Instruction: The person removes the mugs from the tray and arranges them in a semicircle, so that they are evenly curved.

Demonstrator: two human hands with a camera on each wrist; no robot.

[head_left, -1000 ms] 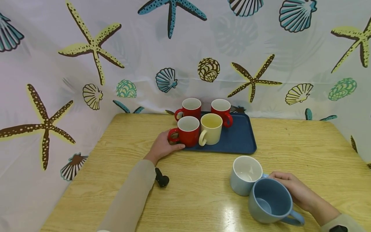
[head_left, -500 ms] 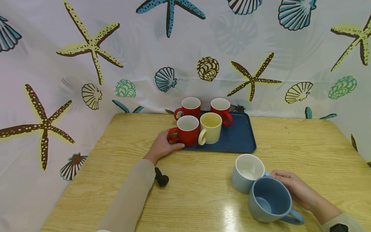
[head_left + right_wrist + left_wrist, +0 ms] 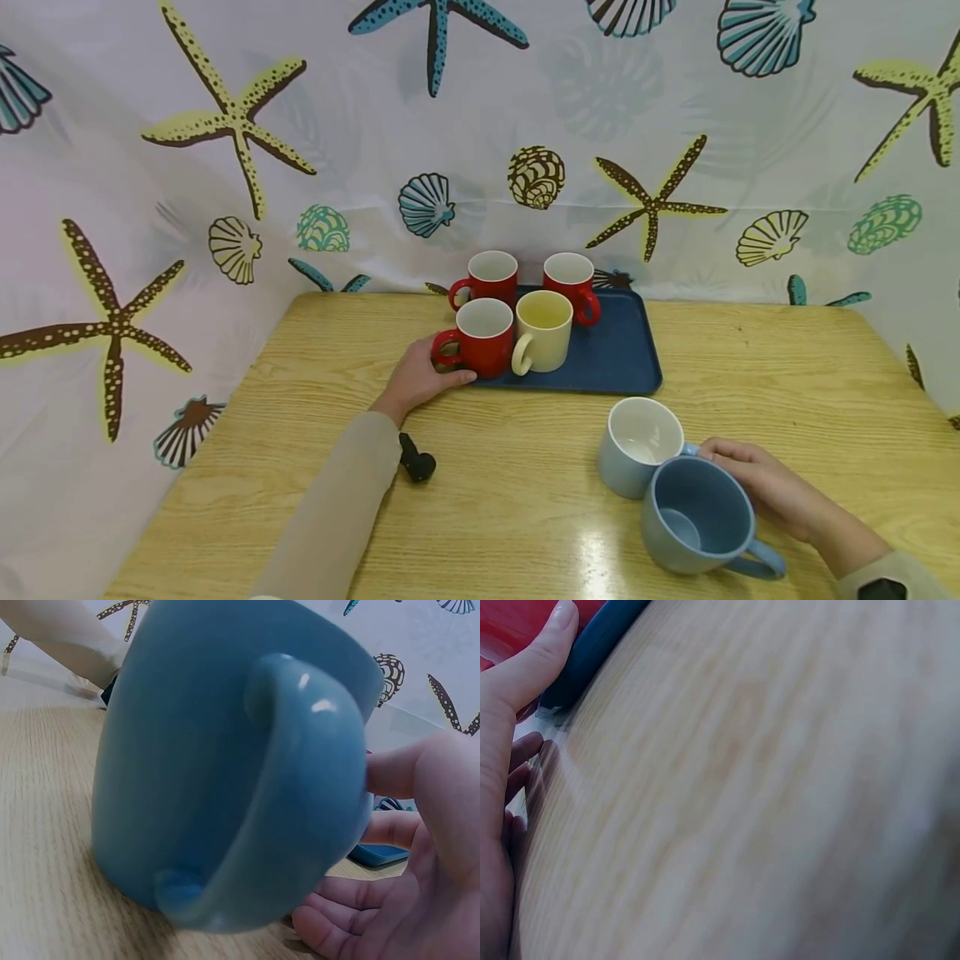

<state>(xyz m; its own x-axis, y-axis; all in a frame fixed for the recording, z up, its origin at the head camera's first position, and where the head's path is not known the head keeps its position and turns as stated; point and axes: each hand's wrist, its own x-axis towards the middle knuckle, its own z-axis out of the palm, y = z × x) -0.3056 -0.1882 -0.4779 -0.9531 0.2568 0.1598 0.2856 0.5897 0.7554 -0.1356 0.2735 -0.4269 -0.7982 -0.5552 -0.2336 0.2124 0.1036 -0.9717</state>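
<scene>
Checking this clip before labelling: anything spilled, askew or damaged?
Nothing stands out: no visible spill or damage; front red mug and yellow mug upright on the tray, pale blue mug and darker blue mug off it.

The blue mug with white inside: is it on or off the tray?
Off: the white-lined mug stands on the table, apart from the tray.

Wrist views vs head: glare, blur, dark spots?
Head: mostly crisp, but a bright glare patch on the table, left of the darker blue mug in the picture; left wrist: wood grain badly blurred, darkening into the lower-right corner; right wrist: small bright highlights on that mug's handle, its surface a bit soft, overall dimmer than the head view.
</scene>
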